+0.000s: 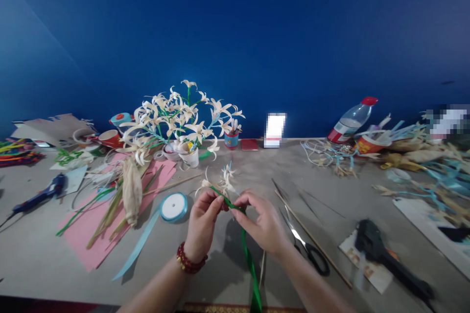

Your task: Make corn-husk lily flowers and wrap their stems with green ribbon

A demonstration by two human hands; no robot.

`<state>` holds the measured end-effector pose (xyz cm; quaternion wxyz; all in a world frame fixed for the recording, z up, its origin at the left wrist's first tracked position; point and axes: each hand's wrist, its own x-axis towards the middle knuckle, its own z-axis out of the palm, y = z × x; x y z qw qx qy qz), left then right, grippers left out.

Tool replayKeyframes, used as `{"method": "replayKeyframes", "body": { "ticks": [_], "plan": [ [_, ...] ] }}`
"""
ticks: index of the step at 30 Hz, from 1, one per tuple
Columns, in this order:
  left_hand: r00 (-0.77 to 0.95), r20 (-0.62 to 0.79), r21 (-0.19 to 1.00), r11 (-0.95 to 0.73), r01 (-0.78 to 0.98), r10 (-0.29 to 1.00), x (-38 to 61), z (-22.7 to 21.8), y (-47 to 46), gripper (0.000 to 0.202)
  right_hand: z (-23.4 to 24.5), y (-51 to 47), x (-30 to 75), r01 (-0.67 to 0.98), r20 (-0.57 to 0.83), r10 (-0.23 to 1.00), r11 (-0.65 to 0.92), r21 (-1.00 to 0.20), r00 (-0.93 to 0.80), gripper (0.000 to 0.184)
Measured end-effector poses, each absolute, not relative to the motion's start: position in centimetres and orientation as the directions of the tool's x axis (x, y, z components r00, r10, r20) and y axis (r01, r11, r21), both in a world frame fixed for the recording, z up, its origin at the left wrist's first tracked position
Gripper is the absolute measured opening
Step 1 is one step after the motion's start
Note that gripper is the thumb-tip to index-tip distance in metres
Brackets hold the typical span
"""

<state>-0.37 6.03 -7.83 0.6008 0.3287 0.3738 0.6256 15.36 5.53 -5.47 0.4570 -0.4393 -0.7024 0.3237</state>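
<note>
Between my two hands is a thin flower stem [224, 198] wrapped in green, with pale, curled petals at its far left end. My left hand [202, 220], a beaded bracelet on its wrist, pinches the stem near the petals. Close beside it, my right hand [262, 222] has its thumb and fingers closed on a green ribbon [249, 264] where it meets the stem. The ribbon's long tail hangs down to the table's front edge. Just beyond the hands show more small white petals [228, 176]; whether they belong to this stem I cannot tell.
White flowers [172, 112] stand in cups at the back. Left lie a blue ribbon spool [173, 207], pink paper [84, 234] and a blue glue gun [44, 195]. Scissors [303, 242], a thin stick [330, 261] and a black glue gun [389, 259] lie right; a bottle [350, 122] leans behind.
</note>
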Motion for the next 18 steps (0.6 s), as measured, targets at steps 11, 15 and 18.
{"method": "replayKeyframes", "body": {
  "ticks": [11,15,18],
  "plan": [
    [-0.116,-0.002,0.91,-0.046,-0.413,0.993,-0.3,-8.9,5.7,0.02,-5.6,4.4,14.7,0.435,0.55,0.814,0.571,-0.696,-0.188,0.009],
    [-0.097,-0.009,0.892,-0.036,-0.451,0.995,-0.5,-9.0,5.7,0.02,-5.6,4.4,15.0,0.428,0.57,0.797,0.594,-0.681,-0.2,0.009],
    [-0.091,-0.038,0.885,-0.009,-0.465,0.995,-0.6,-8.9,5.8,0.02,-5.6,4.5,15.2,0.42,0.564,0.802,0.589,-0.691,-0.197,0.01]
  ]
}}
